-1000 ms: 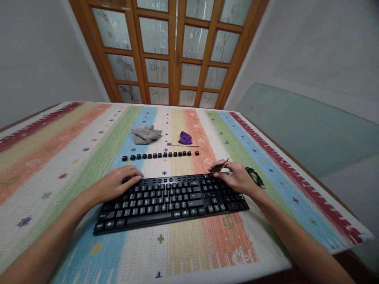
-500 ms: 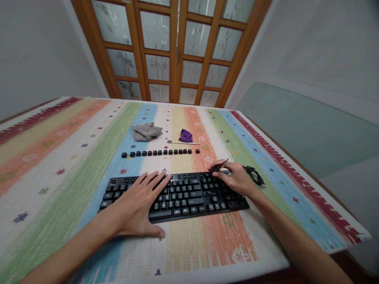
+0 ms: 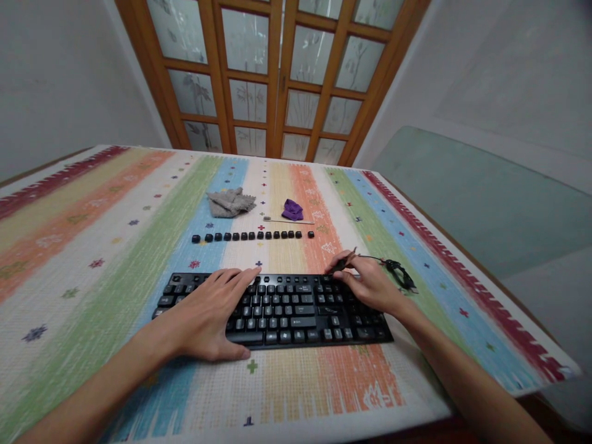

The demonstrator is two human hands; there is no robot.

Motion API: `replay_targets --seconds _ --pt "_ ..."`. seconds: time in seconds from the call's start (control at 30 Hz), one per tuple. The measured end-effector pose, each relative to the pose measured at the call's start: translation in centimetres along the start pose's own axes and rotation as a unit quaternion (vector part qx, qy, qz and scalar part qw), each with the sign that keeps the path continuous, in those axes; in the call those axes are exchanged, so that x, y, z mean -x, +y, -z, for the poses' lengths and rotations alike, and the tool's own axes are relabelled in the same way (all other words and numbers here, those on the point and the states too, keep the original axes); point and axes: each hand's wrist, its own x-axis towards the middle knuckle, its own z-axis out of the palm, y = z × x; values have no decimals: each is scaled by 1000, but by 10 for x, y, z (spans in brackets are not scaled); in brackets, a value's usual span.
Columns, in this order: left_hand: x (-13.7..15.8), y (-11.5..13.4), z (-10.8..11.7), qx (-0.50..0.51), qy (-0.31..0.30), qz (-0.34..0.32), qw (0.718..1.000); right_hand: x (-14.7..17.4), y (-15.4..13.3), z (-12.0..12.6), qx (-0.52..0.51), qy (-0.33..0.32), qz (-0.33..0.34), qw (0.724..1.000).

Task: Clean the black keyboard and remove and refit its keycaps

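A black keyboard lies across the near part of the table, its top row of keys partly gone. My left hand spans its left half, fingers stretched over the keys toward the back edge and thumb at the front edge. Over the upper right of the keyboard, my right hand is closed on a thin dark tool with a brownish tip. The tool's lower end is hidden at the keyboard's back edge, so its kind and contact are unclear. Several loose black keycaps stand in a row behind the keyboard.
Beyond the keycaps lie a grey cloth, a purple cloth and a thin brush. The keyboard's bundled cable rests right of my right hand. A striped tablecloth covers the table; a pale green chair back stands at right.
My left hand has slid slightly left and its fingers have drawn closer together. The right hand keeps the tool at nearly the same place. The view has shifted slightly.
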Motion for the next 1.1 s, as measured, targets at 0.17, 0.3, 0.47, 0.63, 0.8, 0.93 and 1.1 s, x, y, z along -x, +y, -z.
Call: replay_targets --seconds 0.17,0.3,0.47,0.63,0.8,0.93,1.1 --pt "1 -1 -2 -1 4 -6 1000 -8 -1 -1 -30 -21 -31 999" --pt "1 1 4 13 -3 -18 1000 -17 9 -3 -77 -31 -62 995" --pt "0 3 6 3 -11 -15 1000 -21 30 -1 -239 -69 -146 957" --pt "0 8 10 -6 -23 -3 1000 -21 31 3 -297 -55 -174 937" --pt "-3 9 19 26 -20 18 999 -21 21 9 -333 13 -193 923" --pt "-19 14 28 45 30 56 997 -18 19 10 -403 65 -199 891" --pt "-59 38 30 98 167 0 981 -14 13 5 -483 123 -200 843"
